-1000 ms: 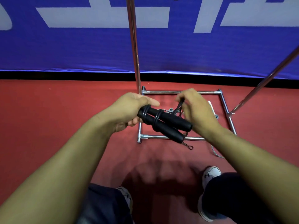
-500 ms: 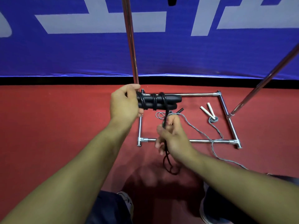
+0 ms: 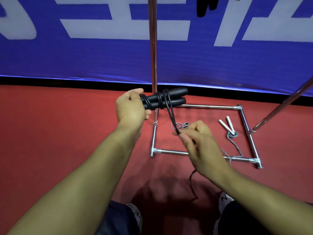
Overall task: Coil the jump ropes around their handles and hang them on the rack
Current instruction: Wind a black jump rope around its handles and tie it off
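Observation:
My left hand [image 3: 131, 107] grips the near ends of two black jump-rope handles [image 3: 171, 97], held side by side and pointing right, in front of the rack's upright pole [image 3: 153, 48]. Black rope [image 3: 171, 114] is wound round them in a few turns and runs down to my right hand [image 3: 198, 139], which pinches the doubled strands. The loose tail [image 3: 192, 185] hangs below that hand. A second rope with white handles [image 3: 227, 123] and grey cord [image 3: 234, 145] lies on the floor inside the rack's base frame [image 3: 171, 152].
The chrome rack base is a rectangle of tubes on red floor, with a slanted pole [image 3: 284, 104] at the right. A blue banner [image 3: 84, 56] stands behind. A dark object [image 3: 203, 7] hangs at the top edge. My shoes [image 3: 225, 199] are at the bottom.
My left hand has lifted the handles a little toward the pole. My right hand has drawn the rope down and to the right, pulling the strands taut.

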Tool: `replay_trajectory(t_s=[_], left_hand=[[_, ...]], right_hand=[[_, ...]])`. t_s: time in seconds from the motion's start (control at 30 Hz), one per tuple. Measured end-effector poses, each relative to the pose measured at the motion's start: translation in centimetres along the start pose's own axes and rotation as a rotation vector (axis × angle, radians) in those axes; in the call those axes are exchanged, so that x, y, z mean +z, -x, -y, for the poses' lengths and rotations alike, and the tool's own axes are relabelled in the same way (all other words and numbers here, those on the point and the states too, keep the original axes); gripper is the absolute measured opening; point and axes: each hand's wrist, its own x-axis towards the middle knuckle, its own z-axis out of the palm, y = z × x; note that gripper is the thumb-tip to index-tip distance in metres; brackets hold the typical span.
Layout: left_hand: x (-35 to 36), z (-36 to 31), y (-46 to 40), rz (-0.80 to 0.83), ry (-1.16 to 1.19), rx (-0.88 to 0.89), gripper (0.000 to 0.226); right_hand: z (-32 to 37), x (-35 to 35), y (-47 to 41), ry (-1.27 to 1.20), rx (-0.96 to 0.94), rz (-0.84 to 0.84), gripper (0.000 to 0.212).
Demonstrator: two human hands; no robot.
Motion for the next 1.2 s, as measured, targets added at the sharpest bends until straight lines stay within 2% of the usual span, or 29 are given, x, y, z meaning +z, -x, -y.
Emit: replay_trajectory(t_s=[0.1, 0.17, 0.2, 0.27, 0.3, 0.33, 0.4, 0.43, 0.5, 0.6, 0.7, 0.8, 0.9, 1.03, 1.1, 1.2], left_hand=[[0.2, -0.1, 1.2, 0.120, -0.091, 0.057, 0.035], [0.3, 0.1, 2.0, 0.226, -0.135, 0.060, 0.036], [0.4, 0.2, 2.4, 0.264, -0.149, 0.060, 0.037], [0.6, 0.3, 2.6, 0.278, -0.143, 0.058, 0.036], [0.6, 0.3, 2.4, 0.243, -0.111, 0.037, 0.035], [0.5, 0.1, 2.0, 0.186, -0.064, 0.006, 0.034], [0.0, -0.2, 0.9, 0.067, 0.023, -0.045, 0.031], [-0.2, -0.3, 0.4, 0.033, 0.044, -0.056, 0.031], [-0.5, -0.5, 0.1, 0.038, 0.061, -0.068, 0.031], [-0.6, -0.6, 0.9, 0.247, -0.011, -0.128, 0.033], [-0.9, -0.3, 1.9, 0.577, -0.271, -0.184, 0.035], [-1.1, 0.0, 2.2, 0.728, -0.452, -0.261, 0.037], [-1.2, 0.4, 1.5, 0.644, -0.497, -0.212, 0.036], [-0.6, 1.5, 0.2, 0.183, -0.476, 0.067, 0.034], [-0.2, 1.5, 0.1, 0.058, -0.421, 0.157, 0.034], [0.7, 1.4, 0.8, 0.054, -0.319, 0.157, 0.035]], right_hand=[[-1.4, 0.6, -0.4, 0.076, 0.056, 0.225, 0.011], [-2.2, 0.4, -1.2, 0.109, 0.204, 0.342, 0.008], [-2.5, 0.3, -1.5, -0.021, 0.355, 0.372, 0.007], [-2.0, 0.8, -2.1, -0.436, 0.630, 0.341, 0.014], [-1.6, 0.9, -2.3, -0.600, 0.679, 0.213, 0.021], [-1.4, 0.9, -2.5, -0.638, 0.634, 0.071, 0.026], [-0.9, 0.3, -2.2, -0.453, 0.394, -0.094, 0.026], [-0.7, 0.1, -1.8, -0.347, 0.261, -0.093, 0.025], [-0.7, 0.2, -0.8, -0.164, 0.066, 0.027, 0.031], [-2.0, 0.7, -0.8, 0.124, -0.036, 0.245, 0.036], [-2.8, -1.3, -2.4, 0.204, -0.065, 0.169, 0.026], [-3.1, -3.0, -3.4, 0.267, -0.219, 0.011, 0.020], [-3.2, -4.6, -4.3, 0.201, -0.253, -0.199, 0.017], [-2.6, -4.5, -3.7, 0.333, -0.405, -0.165, 0.011], [-1.5, -2.5, -2.2, 0.304, -0.332, -0.083, 0.017], [-0.3, 0.7, -0.1, -0.040, -0.020, 0.078, 0.021]])
